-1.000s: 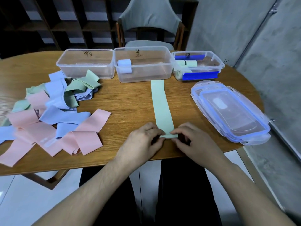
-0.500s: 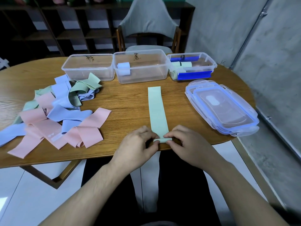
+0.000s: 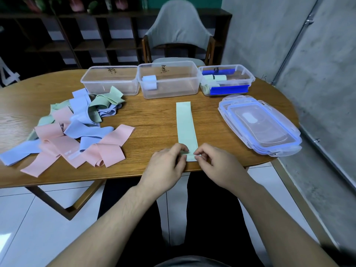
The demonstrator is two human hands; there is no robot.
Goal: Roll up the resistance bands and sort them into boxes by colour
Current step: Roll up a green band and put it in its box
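1. An oval wooden counter (image 3: 150,120) stands before a dark shelf unit (image 3: 81,41) and a grey-backed chair (image 3: 178,31), with a concrete wall on the right.
2. A pale green band (image 3: 185,124) lies flat and straight on the counter, running from near the middle box to the near edge.
3. The left hand (image 3: 165,166) has its fingers curled, pinching the near end of the green band where a first fold shows.
4. The right hand (image 3: 215,166) likewise pinches that same end from the other side, fingers bent.
5. Three clear boxes sit in a row at the far side: the left box (image 3: 110,81), the middle box (image 3: 168,81) with a rolled blue band (image 3: 149,83), and the right box (image 3: 226,79) with rolled green bands (image 3: 214,78).
6. A loose pile of pink, blue and green bands (image 3: 77,128) lies on the left.
7. Stacked lids (image 3: 260,126) rest on the right.
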